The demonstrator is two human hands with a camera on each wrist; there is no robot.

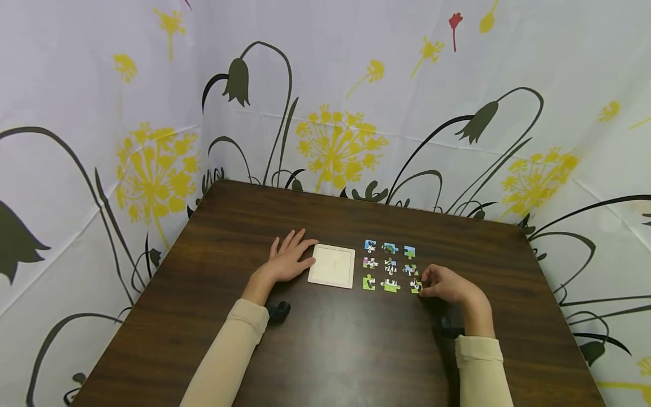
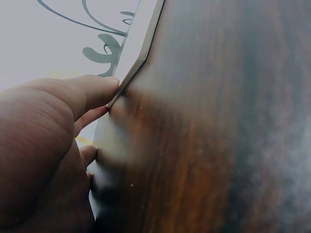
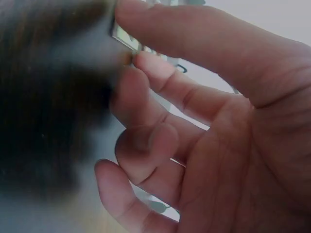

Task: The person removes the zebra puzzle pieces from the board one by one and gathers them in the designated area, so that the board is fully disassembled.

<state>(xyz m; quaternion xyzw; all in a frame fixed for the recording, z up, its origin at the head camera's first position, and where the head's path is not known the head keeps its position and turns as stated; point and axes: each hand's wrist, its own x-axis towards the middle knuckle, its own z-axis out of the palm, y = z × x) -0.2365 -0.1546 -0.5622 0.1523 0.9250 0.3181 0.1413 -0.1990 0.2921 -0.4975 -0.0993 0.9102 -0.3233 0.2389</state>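
A pale wooden puzzle tray (image 1: 331,265) with a raised rim lies flat on the dark table. My left hand (image 1: 289,260) rests beside it with fingers spread, thumb and index fingertip touching its left edge. In the left wrist view, the thumb meets the side of the tray (image 2: 138,41) near one corner. Right of the tray, several jigsaw pieces (image 1: 390,284) lie in rows, printed in green, blue, black and white. At the lower right of these, my right hand (image 1: 445,284) pinches a corner puzzle piece (image 1: 415,286) between thumb and index finger. The right wrist view shows only part of that piece (image 3: 125,39).
The brown wooden table (image 1: 325,345) runs up to a white curtain (image 1: 407,34) with printed flowers behind and at both sides. Dark wrist camera mounts (image 1: 278,312) sit under both wrists, close above the tabletop.
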